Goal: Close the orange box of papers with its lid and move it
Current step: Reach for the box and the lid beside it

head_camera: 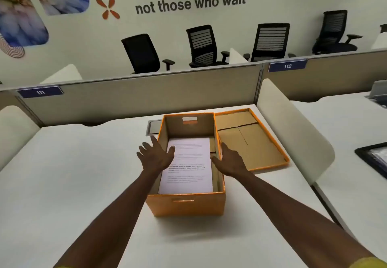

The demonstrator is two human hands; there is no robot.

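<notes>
An open orange box (185, 205) stands in the middle of the white desk, with a stack of printed papers (188, 167) lying inside it. Its lid (251, 140) lies upside down on the desk just to the right of the box, brown inside facing up. My left hand (156, 154) hovers over the box's left wall, fingers spread, holding nothing. My right hand (229, 161) is over the right wall, between box and lid, fingers apart and empty.
The white desk (73, 173) has a grey cable hatch (154, 128) behind the box. A grey partition (146, 96) closes the far side. A cream side divider (293, 133) stands right of the lid. A dark tray (374, 156) sits on the neighbouring desk.
</notes>
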